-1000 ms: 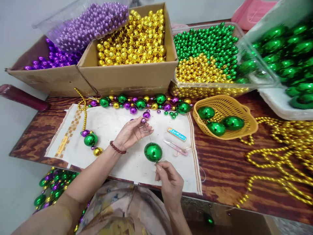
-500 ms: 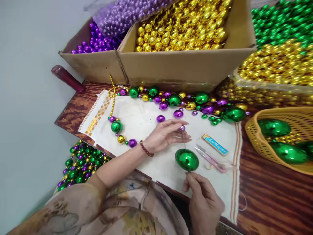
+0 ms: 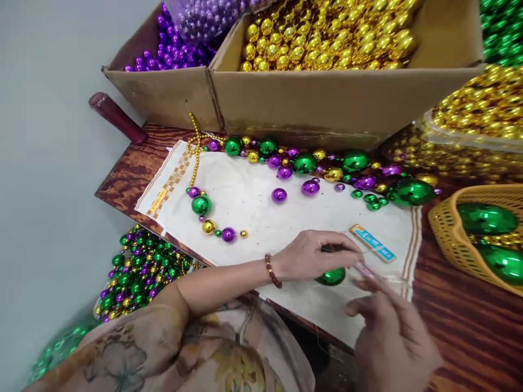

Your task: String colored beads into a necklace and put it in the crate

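Note:
My left hand [image 3: 321, 253], with a beaded bracelet at the wrist, is closed in a pinch above the white cloth [image 3: 253, 215]; a fine thread seems to be at its fingertips. Under its palm sits a large shiny green bead [image 3: 332, 276], partly covered. My right hand [image 3: 392, 321] is smeared by motion, its fingers closed around the handle of pink thread snips [image 3: 368, 270], whose blades are hidden by my left fingertips. Left of my hands lies a strand end with a green bead [image 3: 201, 204], a purple bead [image 3: 229, 234] and a small gold bead [image 3: 243, 234].
A long bead strand [image 3: 304, 162] and loose purple beads [image 3: 279, 195] lie along the cloth's back. Behind stands a cardboard box [image 3: 327, 98] of gold beads. A blue-labelled packet [image 3: 372, 243] and yellow basket [image 3: 449, 218] are rightward. Finished-looking strands [image 3: 134, 272] hang below left.
My left hand has moved right and down over the green bead. My right hand has let go below that bead and moved right to the snips. The view has shifted slightly.

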Demonstrator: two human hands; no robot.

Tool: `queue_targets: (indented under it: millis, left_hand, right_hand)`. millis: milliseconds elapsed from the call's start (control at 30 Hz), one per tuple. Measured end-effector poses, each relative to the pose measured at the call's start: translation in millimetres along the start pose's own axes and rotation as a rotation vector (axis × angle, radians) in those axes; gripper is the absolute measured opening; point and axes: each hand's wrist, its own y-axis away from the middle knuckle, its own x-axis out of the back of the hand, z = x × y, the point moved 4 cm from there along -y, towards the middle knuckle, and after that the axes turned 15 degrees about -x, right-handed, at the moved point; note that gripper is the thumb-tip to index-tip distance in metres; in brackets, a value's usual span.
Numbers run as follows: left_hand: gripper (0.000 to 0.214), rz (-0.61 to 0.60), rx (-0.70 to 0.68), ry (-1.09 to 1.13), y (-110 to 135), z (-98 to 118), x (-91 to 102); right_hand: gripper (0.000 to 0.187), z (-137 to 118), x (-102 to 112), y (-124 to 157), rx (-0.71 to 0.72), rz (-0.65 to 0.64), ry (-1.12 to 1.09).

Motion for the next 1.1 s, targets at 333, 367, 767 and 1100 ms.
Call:
queue_targets:
  millis: [333, 367, 767, 1100]
  left_hand:
    - [0.012, -0.448, 0.004, -0.357, -0.6, 12.4, -15.8]
    - [0.013, -0.447, 0.029, -0.349, -1.7, 15.0, -15.7]
    - [0.013, -0.809, -0.041, -0.761, -4.8, 49.8, 24.9]
    - [0.019, -0.817, -0.065, -0.858, -18.5, 77.8, 54.1]
  right_hand:
    - [0.023, -22.2, 10.6, -24.4, -0.009, 0.055, -0.556]
    - [0.024, -20.7, 9.1, -22.6, -0.021, 0.003, -0.518]
    - [0.04, -24.7, 52.7, -26.7, -0.1, -0.077, -0.504]
    - [0.036, -17.0, 13.8, -9.6, -0.111, -0.321, -0.4]
